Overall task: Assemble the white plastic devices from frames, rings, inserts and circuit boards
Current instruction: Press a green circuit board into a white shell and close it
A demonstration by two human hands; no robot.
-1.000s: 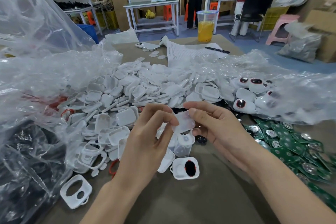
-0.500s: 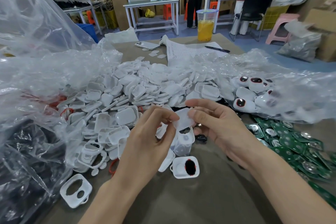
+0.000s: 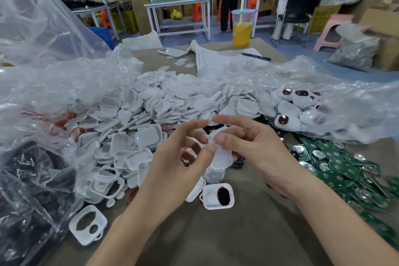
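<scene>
Although the brown worktop (image 3: 237,239) already carries some completed units, I judge that most of the task is not yet done. On the left lie large clear plastic bags (image 3: 54,84), and one of them holds dark parts that I cannot identify. In the middle spreads a big heap of white plastic shells (image 3: 168,101), all loose and joined to nothing. On the right lies a pile of green circuit boards (image 3: 345,170), which also look unused. Behind that pile, partly under clear plastic, lie a few finished white devices (image 3: 287,120) with dark, red-rimmed windows; they are few compared with the heap. Near the front edge lies one empty white frame (image 3: 87,224) with two openings. Close under the hands lies a half-built frame (image 3: 218,196) that has a black insert and a red rim around it, but I see no board in it. Above it the left hand (image 3: 170,173) and the right hand (image 3: 259,153) hold one small white plastic piece (image 3: 222,156) between them. Each grip is narrow, with thumb and fingers pinching the upper edge of the piece. It seems that one more unit is only at its start
</scene>
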